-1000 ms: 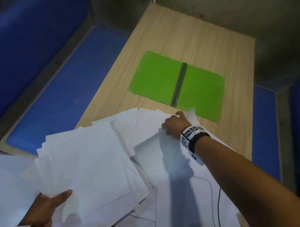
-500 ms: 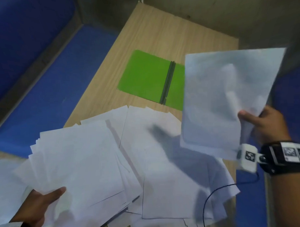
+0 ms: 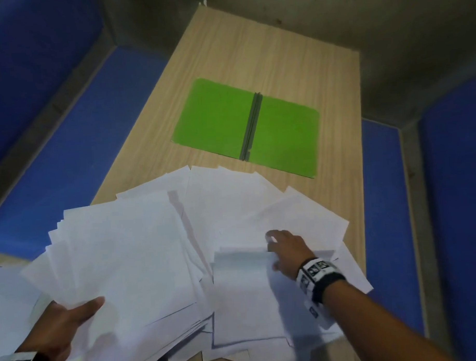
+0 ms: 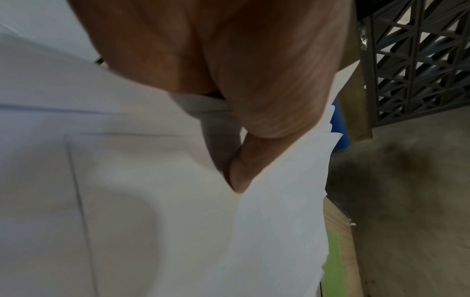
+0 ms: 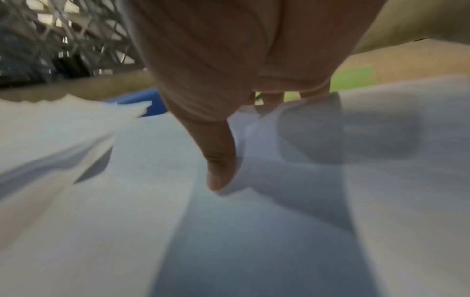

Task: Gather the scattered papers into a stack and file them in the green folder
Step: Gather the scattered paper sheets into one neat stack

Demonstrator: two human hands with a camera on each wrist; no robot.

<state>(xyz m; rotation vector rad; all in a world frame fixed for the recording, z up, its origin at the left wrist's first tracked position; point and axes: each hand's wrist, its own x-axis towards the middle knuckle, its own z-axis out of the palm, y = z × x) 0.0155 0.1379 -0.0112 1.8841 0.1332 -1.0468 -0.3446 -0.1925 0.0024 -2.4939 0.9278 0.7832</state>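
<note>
Head view: the open green plastic folder point(image 3: 245, 126) lies upper centre on the wooden surface point(image 3: 337, 123); scattered white paper sheets point(image 3: 232, 207) fill the lower frame. Left wrist view: the left hand point(image 4: 229, 100) pinches a paper bundle point(image 4: 152, 201). Right wrist view: the right hand point(image 5: 229, 80) pinches a sheet point(image 5: 356, 180), blurred.

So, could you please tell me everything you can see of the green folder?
The green folder lies open and flat on the wooden table, beyond the scattered papers. It shows two bright green leaves with rounded corners, joined by a dark spine strip down the middle. It looks like thin card or plastic. It holds nothing, and neither hand touches it.
</note>
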